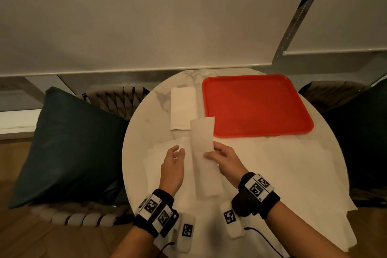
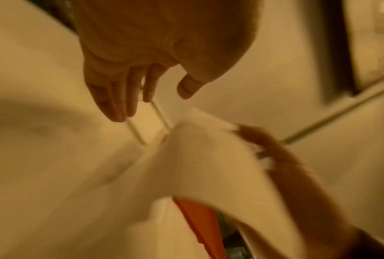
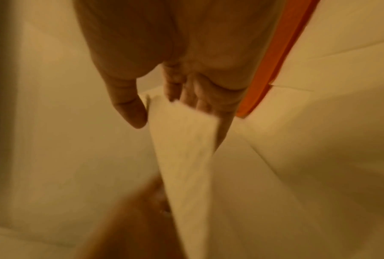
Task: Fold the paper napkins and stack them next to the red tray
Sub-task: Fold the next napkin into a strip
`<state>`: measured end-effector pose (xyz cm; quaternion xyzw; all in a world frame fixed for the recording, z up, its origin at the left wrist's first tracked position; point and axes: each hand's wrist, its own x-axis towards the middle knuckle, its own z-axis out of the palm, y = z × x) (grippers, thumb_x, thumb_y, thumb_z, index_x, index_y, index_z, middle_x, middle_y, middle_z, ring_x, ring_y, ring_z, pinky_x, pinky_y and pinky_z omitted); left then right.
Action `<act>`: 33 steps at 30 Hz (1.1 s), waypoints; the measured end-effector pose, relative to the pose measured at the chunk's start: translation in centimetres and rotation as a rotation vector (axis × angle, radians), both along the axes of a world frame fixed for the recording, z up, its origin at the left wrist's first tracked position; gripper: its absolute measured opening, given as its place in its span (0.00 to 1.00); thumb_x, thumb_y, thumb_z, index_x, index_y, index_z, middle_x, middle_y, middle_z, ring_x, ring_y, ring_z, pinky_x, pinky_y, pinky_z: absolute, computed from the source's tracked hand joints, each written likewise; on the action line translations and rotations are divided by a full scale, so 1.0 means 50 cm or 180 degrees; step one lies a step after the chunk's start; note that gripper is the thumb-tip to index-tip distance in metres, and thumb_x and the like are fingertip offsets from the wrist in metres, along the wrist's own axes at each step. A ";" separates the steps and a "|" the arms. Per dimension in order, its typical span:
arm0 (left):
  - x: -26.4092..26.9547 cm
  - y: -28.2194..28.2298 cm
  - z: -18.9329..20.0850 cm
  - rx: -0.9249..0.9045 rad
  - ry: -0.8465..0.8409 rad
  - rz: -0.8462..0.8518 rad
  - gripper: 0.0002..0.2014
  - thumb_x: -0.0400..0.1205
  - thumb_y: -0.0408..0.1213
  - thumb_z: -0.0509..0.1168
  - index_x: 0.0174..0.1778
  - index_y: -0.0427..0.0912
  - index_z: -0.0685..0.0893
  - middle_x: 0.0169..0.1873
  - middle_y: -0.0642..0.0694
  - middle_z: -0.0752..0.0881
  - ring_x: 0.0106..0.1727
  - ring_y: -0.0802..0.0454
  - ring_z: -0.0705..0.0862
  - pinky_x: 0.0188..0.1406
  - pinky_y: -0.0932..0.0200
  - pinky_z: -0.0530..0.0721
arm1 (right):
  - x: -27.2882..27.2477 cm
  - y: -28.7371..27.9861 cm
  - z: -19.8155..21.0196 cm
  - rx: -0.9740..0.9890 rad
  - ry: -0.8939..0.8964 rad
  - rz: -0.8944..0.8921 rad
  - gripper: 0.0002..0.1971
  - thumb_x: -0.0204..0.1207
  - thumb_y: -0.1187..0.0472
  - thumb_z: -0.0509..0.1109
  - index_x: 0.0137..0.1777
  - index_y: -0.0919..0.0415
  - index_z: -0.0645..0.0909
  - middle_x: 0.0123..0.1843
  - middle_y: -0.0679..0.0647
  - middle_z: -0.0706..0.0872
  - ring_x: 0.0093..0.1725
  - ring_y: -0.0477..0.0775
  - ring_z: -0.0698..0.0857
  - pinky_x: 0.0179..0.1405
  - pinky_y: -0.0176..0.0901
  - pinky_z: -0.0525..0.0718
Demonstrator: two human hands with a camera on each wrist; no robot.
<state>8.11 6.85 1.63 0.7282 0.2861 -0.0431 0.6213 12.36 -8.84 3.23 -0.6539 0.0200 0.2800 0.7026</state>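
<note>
- The right hand (image 1: 226, 160) pinches a folded napkin (image 1: 204, 153), a long narrow strip, at mid-length between thumb and fingers; the right wrist view confirms the thumb on one face and fingers behind.
- The left hand (image 1: 173, 160) holds nothing; its fingers are relaxed and slightly spread, just beside the strip's left edge. Contact with the strip cannot be confirmed.
- The strip is lifted above the counter (image 1: 146, 115); its far end overlaps, in view, the near corner of the red tray (image 1: 256, 104).
- A stack of folded napkins (image 1: 183, 108) lies flat on the counter just left of the tray, apart from its rim.
- Loose unfolded napkins (image 1: 282, 165) cover the near part of the counter beneath both hands.
- Judgement: the step in hand is carrying the strip to the stack, or giving it one more fold first.
- Recommended: the strip appears longer than the stack, so compare lengths; if folding again, bring the ends together squarely and press the crease flat with the free hand.
- Recommended: lower it edge-aligned onto the stack, clear of the tray rim, releasing only once it lies flat.
</note>
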 end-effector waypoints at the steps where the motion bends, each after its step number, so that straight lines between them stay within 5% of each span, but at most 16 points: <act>1: -0.001 0.013 -0.015 -0.0257 0.0160 -0.0022 0.19 0.87 0.50 0.56 0.72 0.46 0.74 0.64 0.45 0.82 0.61 0.50 0.82 0.63 0.52 0.81 | 0.003 -0.003 0.016 0.0162 0.0017 -0.0052 0.16 0.67 0.61 0.70 0.55 0.62 0.85 0.50 0.58 0.91 0.47 0.53 0.88 0.46 0.43 0.85; 7: -0.009 0.050 -0.042 -0.0611 0.0325 -0.0712 0.27 0.82 0.61 0.60 0.71 0.48 0.75 0.56 0.51 0.88 0.58 0.55 0.87 0.61 0.51 0.84 | 0.029 -0.044 0.053 0.0127 -0.0209 -0.0155 0.18 0.61 0.62 0.69 0.52 0.59 0.87 0.50 0.55 0.91 0.47 0.54 0.89 0.45 0.43 0.86; 12: -0.003 0.050 -0.031 -0.0988 0.0129 -0.0369 0.20 0.75 0.43 0.75 0.60 0.40 0.83 0.49 0.46 0.92 0.49 0.53 0.91 0.49 0.63 0.86 | 0.030 -0.072 0.033 -0.0386 -0.0414 -0.0346 0.16 0.63 0.64 0.67 0.52 0.56 0.88 0.47 0.55 0.92 0.45 0.54 0.89 0.43 0.41 0.86; 15: -0.002 0.045 -0.019 -0.0775 -0.0114 -0.0066 0.10 0.73 0.35 0.78 0.45 0.43 0.84 0.43 0.46 0.90 0.47 0.51 0.89 0.42 0.67 0.85 | 0.024 -0.073 0.012 -0.0778 -0.0633 -0.0291 0.15 0.72 0.69 0.69 0.53 0.51 0.86 0.45 0.54 0.93 0.46 0.56 0.90 0.48 0.49 0.87; 18: 0.002 0.025 0.002 -0.0483 -0.0558 -0.0282 0.14 0.74 0.31 0.76 0.55 0.41 0.85 0.48 0.47 0.91 0.49 0.51 0.90 0.47 0.59 0.89 | 0.014 -0.054 -0.004 -0.1000 -0.0673 -0.0121 0.15 0.74 0.72 0.68 0.53 0.52 0.85 0.42 0.53 0.93 0.44 0.55 0.91 0.47 0.49 0.88; 21: 0.008 -0.004 0.026 -0.0168 -0.0954 -0.0615 0.13 0.75 0.28 0.74 0.53 0.41 0.82 0.44 0.51 0.91 0.43 0.59 0.89 0.41 0.67 0.85 | 0.004 -0.019 -0.011 -0.0941 -0.0607 0.0027 0.13 0.72 0.67 0.70 0.55 0.53 0.84 0.38 0.59 0.92 0.39 0.59 0.91 0.45 0.52 0.88; 24: 0.016 -0.021 0.040 0.0025 -0.1088 -0.0869 0.11 0.75 0.31 0.74 0.50 0.45 0.81 0.39 0.52 0.89 0.38 0.59 0.87 0.37 0.69 0.82 | 0.008 0.009 -0.015 -0.0785 -0.0554 0.0056 0.17 0.71 0.63 0.68 0.60 0.51 0.81 0.44 0.61 0.90 0.43 0.61 0.89 0.46 0.54 0.87; 27: 0.019 -0.020 0.035 0.0205 -0.0979 -0.1068 0.19 0.71 0.38 0.75 0.57 0.52 0.82 0.40 0.54 0.83 0.35 0.63 0.80 0.35 0.70 0.78 | 0.022 0.019 -0.010 -0.0397 -0.0180 -0.0165 0.21 0.69 0.58 0.68 0.64 0.55 0.78 0.53 0.53 0.89 0.52 0.50 0.88 0.51 0.45 0.85; 30: 0.016 -0.012 0.024 0.0595 -0.1061 -0.1580 0.28 0.68 0.49 0.73 0.66 0.56 0.78 0.46 0.56 0.81 0.41 0.61 0.79 0.40 0.74 0.74 | 0.037 0.019 -0.005 -0.0273 -0.0116 -0.0277 0.14 0.78 0.56 0.69 0.62 0.57 0.81 0.52 0.49 0.90 0.53 0.48 0.88 0.55 0.41 0.82; 33: 0.021 0.001 0.013 0.0700 -0.1155 -0.1663 0.25 0.73 0.54 0.74 0.66 0.56 0.81 0.48 0.55 0.79 0.45 0.58 0.77 0.44 0.75 0.72 | 0.056 0.025 -0.016 -0.0325 -0.0008 -0.0301 0.07 0.80 0.64 0.65 0.55 0.61 0.82 0.46 0.52 0.90 0.48 0.51 0.88 0.47 0.40 0.83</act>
